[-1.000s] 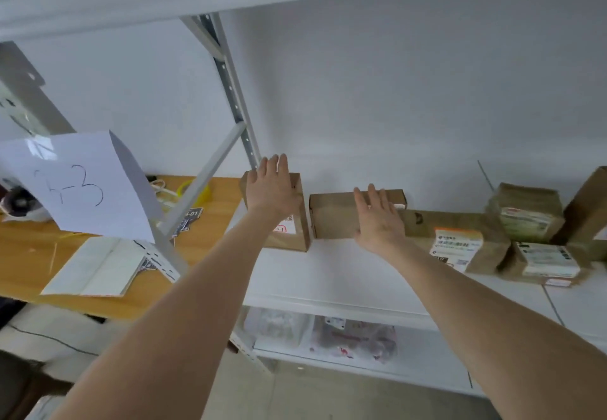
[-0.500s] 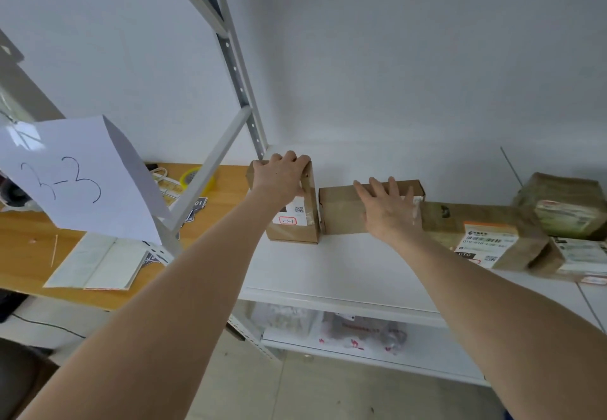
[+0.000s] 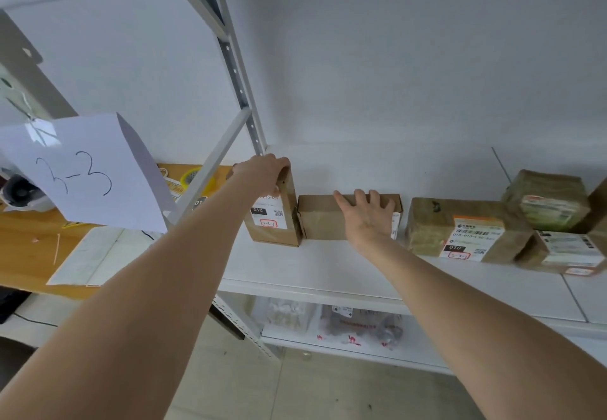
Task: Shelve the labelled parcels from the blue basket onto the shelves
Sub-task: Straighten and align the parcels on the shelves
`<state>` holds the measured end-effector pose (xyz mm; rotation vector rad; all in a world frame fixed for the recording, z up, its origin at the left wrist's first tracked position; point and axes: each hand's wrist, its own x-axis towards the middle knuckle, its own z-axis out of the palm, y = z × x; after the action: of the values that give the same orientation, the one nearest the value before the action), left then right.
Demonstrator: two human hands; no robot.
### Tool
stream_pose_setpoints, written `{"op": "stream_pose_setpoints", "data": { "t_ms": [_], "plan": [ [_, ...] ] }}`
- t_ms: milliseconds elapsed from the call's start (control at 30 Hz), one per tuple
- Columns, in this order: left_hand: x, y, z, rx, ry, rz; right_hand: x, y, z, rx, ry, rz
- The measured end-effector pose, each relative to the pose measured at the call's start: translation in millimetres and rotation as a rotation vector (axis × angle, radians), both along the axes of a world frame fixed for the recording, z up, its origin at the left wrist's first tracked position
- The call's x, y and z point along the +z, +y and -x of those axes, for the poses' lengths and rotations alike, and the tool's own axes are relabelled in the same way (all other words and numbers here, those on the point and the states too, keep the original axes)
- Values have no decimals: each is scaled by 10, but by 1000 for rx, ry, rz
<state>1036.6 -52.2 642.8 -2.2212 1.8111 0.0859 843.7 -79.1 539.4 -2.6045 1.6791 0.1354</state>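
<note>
The upright box and the flat box beside it are matt brown cardboard with white paper labels. The taped parcel shows a faint sheen. The shelf board is smooth white, its perforated post grey metal.

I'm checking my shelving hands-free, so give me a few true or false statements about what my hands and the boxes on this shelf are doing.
1. The left hand grips the top of the labelled box. True.
2. The paper sign reads 3-3. True.
3. The right hand holds the paper sign. False: it rests on the flat box, fingers spread.
4. The labelled box lies flat inside a basket. False: it stands upright on the white shelf, beside the flat box.
</note>
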Motion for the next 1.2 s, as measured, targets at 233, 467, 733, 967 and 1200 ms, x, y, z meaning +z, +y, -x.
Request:
{"op": "stream_pose_setpoints", "data": {
  "t_ms": [233,467,733,967,1200],
  "plan": [
    [-100,77,55,13,-71,88,41,45,-22,32,42,-48],
    [-130,24,110,42,-35,129,19,-22,-11,3,-40,-19],
    [-162,-134,42,52,-13,147,-33,-212,-90,-6,-77,43],
    [-245,-297,-57,42,5,175,-18,-399,-166,2,-66,16],
    [-153,-339,67,32,-70,124,-2,-402,91,69,-134,77]
  ]
}}
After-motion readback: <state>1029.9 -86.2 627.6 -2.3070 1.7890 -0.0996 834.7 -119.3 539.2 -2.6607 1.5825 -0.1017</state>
